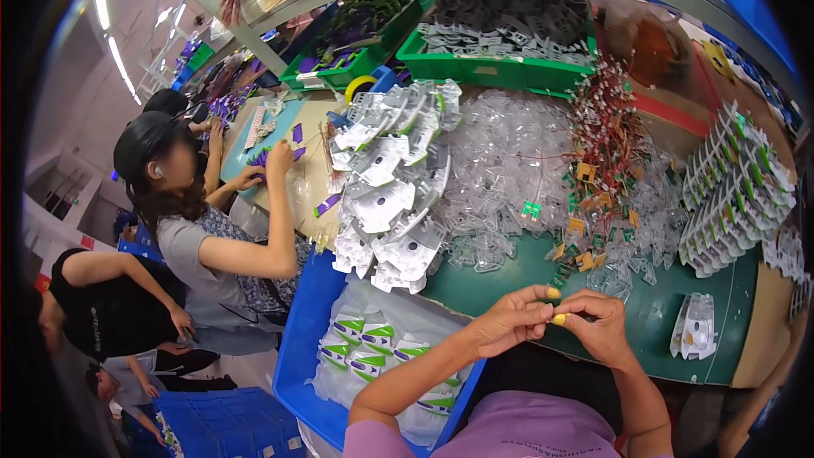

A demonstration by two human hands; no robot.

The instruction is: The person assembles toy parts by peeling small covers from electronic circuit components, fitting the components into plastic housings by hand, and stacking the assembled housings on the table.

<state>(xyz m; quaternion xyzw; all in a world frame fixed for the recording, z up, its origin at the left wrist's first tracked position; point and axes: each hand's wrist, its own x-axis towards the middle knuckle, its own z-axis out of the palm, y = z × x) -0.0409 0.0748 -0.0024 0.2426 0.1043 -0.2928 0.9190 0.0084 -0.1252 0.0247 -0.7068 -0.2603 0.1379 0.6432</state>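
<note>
Left hand: The left hand [517, 322] is held in front of the body with thumb and forefinger nearly closed in a pinch; a yellow finger cover [554, 293] is worn.
Right hand: The right hand [595, 322] is brought up against it, fingers curled and thumb tip pressed inward.
Pinched piece: Something small may be held between the fingertips, but it is hidden and cannot be told.
Nearest circuit board: A small green circuit board [561, 274] is seen just beyond the left fingertips, at the near end of the tangled red wires [606, 106].
Board handling: It is judged light and stiff, with fragile wire joints; it is best taken by its edges, with the wires left unpulled.
Clear plastic parts: These [500, 170] are heaped beside the wires on the green mat [644, 305]; they are judged light, hard and slippery, best pinched at the rim.
White shell: One shell [695, 327] is laid at the right, apart from the hands.
</note>
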